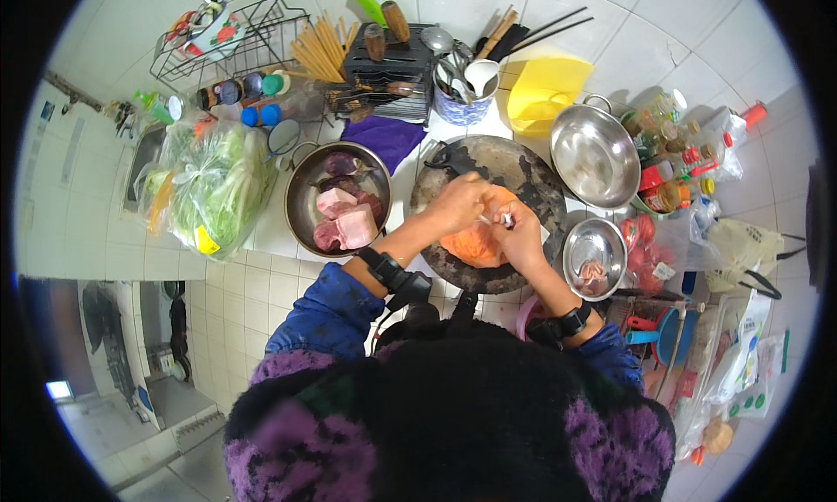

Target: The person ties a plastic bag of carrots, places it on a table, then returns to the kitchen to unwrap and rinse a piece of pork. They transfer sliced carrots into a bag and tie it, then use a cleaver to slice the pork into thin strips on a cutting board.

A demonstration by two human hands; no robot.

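Note:
On a dark round chopping board point(431, 191) lies a plastic bag with orange contents point(472, 247), its kind hard to tell. My left hand point(464, 201) grips the gathered top of the bag from the left. The fingers of my right hand point(520, 234) pinch a twisted white bit of it close by. Left of the board, a metal pan point(295, 201) holds chunks of raw meat point(356, 226) and eggplant point(341, 164). To the right, a small steel bowl point(592, 240) contains some pinkish pieces point(592, 270), and a larger steel bowl point(595, 152) stands behind it.
A bag of leafy greens point(216, 188) sits at the left beside a sink. Along the wall stand a knife rack point(386, 64), a utensil pot point(464, 110) and a yellow sheet point(549, 93). Bottles point(670, 195) and a bag of tomatoes point(644, 253) crowd the right side.

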